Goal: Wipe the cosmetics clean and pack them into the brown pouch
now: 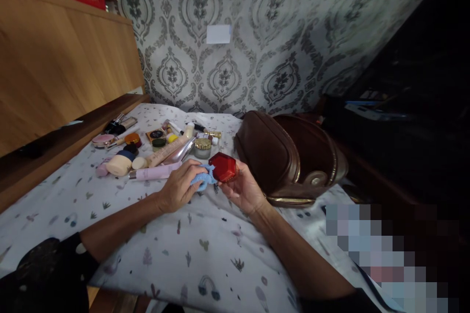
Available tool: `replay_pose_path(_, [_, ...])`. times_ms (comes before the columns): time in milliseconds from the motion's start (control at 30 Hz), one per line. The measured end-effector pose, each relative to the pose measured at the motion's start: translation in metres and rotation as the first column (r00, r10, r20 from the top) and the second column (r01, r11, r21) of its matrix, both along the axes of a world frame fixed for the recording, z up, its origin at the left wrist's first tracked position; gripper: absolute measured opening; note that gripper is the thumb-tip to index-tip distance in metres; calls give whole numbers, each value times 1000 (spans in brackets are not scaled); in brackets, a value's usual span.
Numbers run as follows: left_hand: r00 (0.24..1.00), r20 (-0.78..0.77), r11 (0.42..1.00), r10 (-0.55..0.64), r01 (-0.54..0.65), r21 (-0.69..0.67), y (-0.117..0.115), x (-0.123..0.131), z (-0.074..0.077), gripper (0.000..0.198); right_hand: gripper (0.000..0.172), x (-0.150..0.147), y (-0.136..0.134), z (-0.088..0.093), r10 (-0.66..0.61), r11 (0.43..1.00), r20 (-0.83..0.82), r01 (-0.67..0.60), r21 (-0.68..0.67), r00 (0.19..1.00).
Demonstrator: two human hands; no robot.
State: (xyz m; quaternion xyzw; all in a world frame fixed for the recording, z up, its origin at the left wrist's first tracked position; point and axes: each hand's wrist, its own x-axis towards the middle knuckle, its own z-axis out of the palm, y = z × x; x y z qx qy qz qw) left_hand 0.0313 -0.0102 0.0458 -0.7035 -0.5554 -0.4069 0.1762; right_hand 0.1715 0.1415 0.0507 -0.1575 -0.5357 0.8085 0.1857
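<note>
My right hand (244, 190) holds a red faceted compact case (223, 167) up over the bed, fingers curled under it. My left hand (180, 186) is closed on a small blue cloth (204, 178), which presses against the left side of the red case. Both hands hover just above a white printed sheet (205, 249). Just beyond my left hand lies a long pink tube (154, 172).
Several cosmetics lie scattered behind my hands: a gold-lidded jar (202, 147), a cream and blue compact (119, 163), tubes and small pots. A brown leather bag (290, 156) stands open to the right. A wooden headboard (62, 58) rises on the left, patterned wallpaper behind.
</note>
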Motion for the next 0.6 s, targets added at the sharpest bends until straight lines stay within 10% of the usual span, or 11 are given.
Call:
replay_pose_path(200, [999, 4, 997, 41, -41, 72, 0, 1, 4, 18, 39, 1, -12, 2, 173, 981, -22, -175, -90, 985])
replay_pose_path(367, [957, 228, 983, 181, -178, -34, 5, 4, 6, 15, 34, 3, -13, 3, 81, 995, -88, -86, -54, 993])
replay_pose_path(600, [614, 752, 945, 241, 28, -326, 11, 9, 4, 24, 56, 0, -12, -5, -70, 958, -190, 119, 261, 979])
